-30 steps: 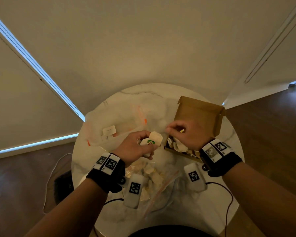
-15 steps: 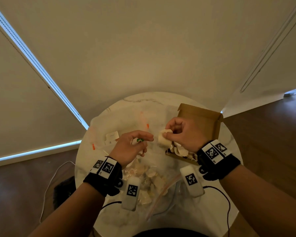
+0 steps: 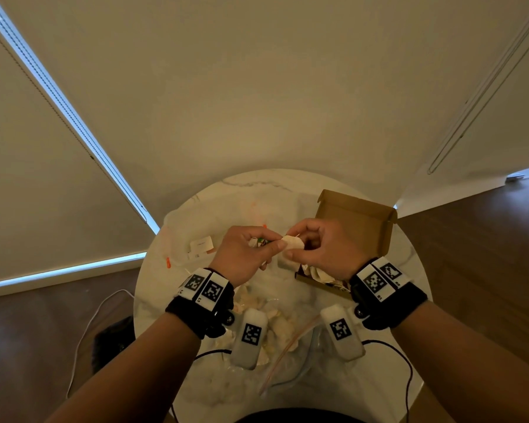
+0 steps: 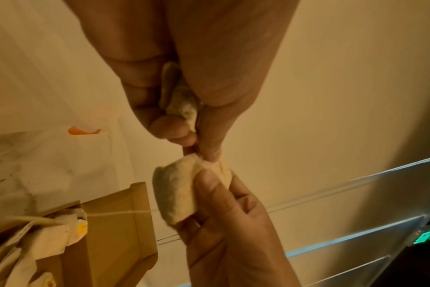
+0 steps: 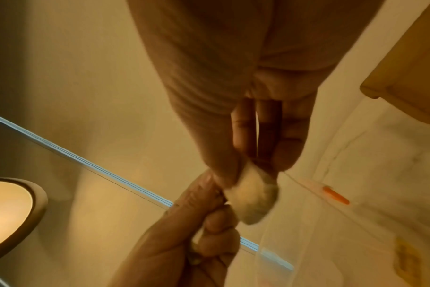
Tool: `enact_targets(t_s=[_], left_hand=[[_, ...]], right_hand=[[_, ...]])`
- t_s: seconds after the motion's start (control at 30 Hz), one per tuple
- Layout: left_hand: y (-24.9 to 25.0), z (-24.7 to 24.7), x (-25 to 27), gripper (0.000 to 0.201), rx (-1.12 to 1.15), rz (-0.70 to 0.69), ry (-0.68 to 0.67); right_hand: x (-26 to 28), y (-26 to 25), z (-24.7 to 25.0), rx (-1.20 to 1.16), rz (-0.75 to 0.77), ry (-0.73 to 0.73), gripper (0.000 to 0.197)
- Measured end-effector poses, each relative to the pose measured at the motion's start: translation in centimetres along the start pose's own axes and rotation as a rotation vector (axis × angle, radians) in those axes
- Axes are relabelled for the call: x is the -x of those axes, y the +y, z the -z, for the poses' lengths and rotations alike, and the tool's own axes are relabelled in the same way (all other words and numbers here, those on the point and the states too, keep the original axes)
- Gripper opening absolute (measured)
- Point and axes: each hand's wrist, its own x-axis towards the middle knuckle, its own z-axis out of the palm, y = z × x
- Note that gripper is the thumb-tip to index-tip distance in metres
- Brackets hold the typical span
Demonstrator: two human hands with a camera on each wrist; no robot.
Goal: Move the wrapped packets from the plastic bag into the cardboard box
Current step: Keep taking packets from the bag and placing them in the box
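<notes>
— While both hands meet above the middle of the counter, where's the packet?
— Between them: a pale wrapped packet, clear of the counter, just left of the cardboard box. The right hand has its grip pinching it, thumb on one face, fingers curled behind.
— And the left hand?
— Its grip is curled round a second packet tucked in the palm, while thumb and forefinger pinch the corner of the first packet.
— The box?
— Open, flap upright, toward the counter's right edge, with several packets in the box already.
— And the plastic bag?
— Clear, lying at the near edge under the wrists, more packets inside. Another clear bag with orange marks lies toward the left edge.
</notes>
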Motion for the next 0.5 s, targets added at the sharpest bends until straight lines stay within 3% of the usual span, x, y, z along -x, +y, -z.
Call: enact_targets(t_s=[0.07,0.17,0.23,0.37,0.5], left_hand=[[0.1,0.1,-0.1,0.004,0.004,-0.008,0.017],[0.2,0.5,-0.4,0.004,0.012,-0.008,0.036],[0.2,0.8,-0.6,0.003,0.020,-0.003,0.050],[0.0,1.1,-0.8,0.003,0.028,0.005,0.076],[-0.1,0.8,-1.2,0.003,0.067,0.018,0.090]], right_hand=[[0.3,0.9,-0.1,0.085,-0.041,-0.115,0.030],[0.8,2.6,-0.5,0.158,-0.083,-0.213,0.014],[1.1,3.2,-0.7,0.161,-0.096,-0.232,0.010],[1.5,3.7,-1.0,0.151,-0.085,-0.213,0.022],[1.6,3.8,-1.9,-0.034,-0.215,-0.220,0.024]])
